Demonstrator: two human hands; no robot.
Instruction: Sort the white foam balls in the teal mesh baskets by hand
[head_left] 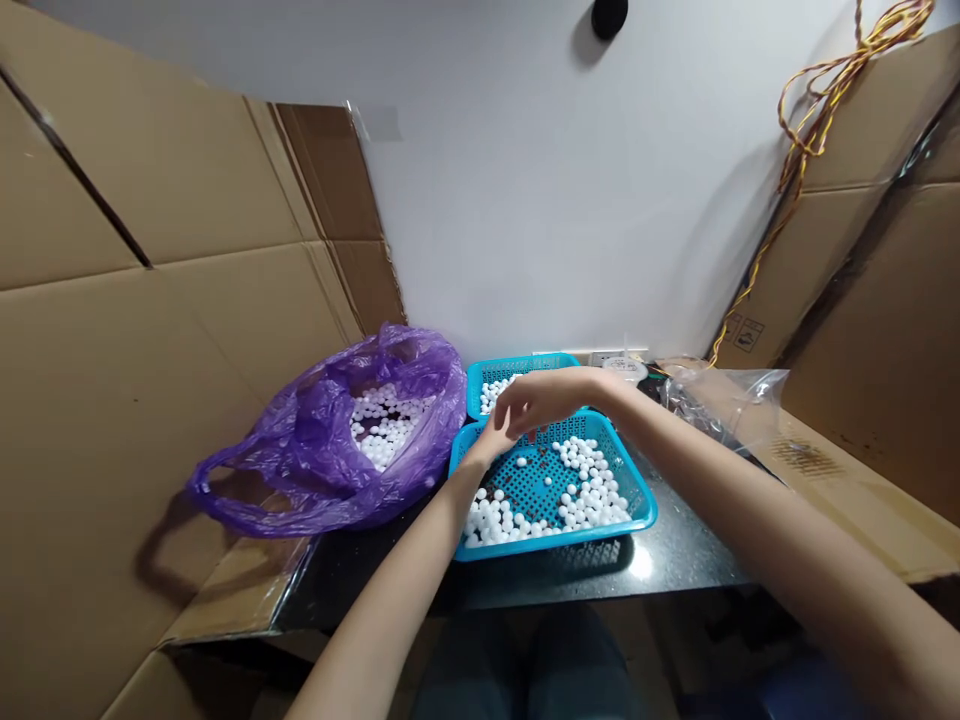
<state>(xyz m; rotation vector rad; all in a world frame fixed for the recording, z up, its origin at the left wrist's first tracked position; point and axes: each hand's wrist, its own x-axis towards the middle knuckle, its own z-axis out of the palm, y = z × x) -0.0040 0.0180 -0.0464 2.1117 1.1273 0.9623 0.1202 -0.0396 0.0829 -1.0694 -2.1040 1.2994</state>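
Note:
My left hand [498,437] reaches over the left back part of the front blue basket [555,547], its fingers mostly hidden by my right hand. Bent at the wrist, my right hand [541,398] comes over from the right and meets the left, its fingers curled downward. Anything pinched between them is too small or hidden to make out. In the front basket, small white balls [592,500] lie heaped along the right and front sides. Dark reddish bits [517,483] are scattered on its mesh floor among a few loose balls.
A second blue basket [523,362] with white balls stands behind. On the left slumps an open purple plastic bag [315,430] holding many white balls. Clear plastic [739,400] and a round clear container [625,371] are at right. Cardboard walls [225,180] flank the dark tabletop [360,570]; twisted wire [806,140] hangs right.

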